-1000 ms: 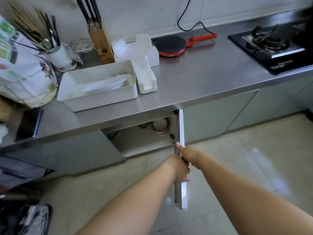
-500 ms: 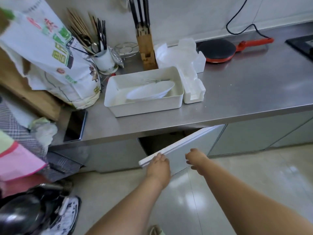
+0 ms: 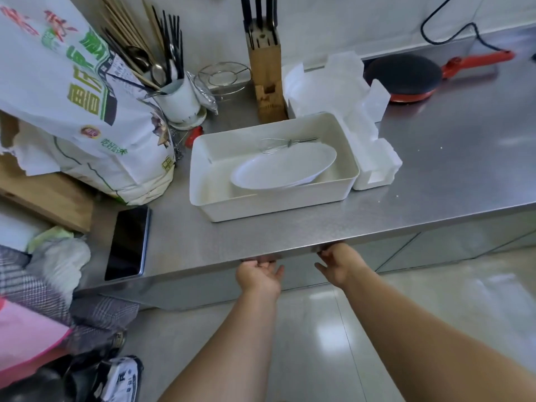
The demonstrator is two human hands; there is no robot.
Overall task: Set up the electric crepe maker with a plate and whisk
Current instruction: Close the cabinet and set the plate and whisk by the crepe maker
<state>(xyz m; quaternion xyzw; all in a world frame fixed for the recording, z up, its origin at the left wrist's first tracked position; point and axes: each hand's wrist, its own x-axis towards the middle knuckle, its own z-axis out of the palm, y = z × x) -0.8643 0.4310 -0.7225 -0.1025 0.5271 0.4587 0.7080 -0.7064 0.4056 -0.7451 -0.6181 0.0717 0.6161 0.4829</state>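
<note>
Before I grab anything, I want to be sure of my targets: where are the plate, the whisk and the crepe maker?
plate (image 3: 285, 169): head view, middle of its white face, inside the tub.
whisk (image 3: 275, 145): head view, on the wire loops.
crepe maker (image 3: 404, 78): head view, middle of the black cooking surface.

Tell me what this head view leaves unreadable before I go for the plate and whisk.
- Both hands' fingertips: left hand and right hand curl under the counter edge, which hides them and the cabinet front.
- Whisk handle: thin, fades against the white bin.
- Crepe maker cord: cut off by the top edge.
- Plate underside: hidden in the bin.
</note>
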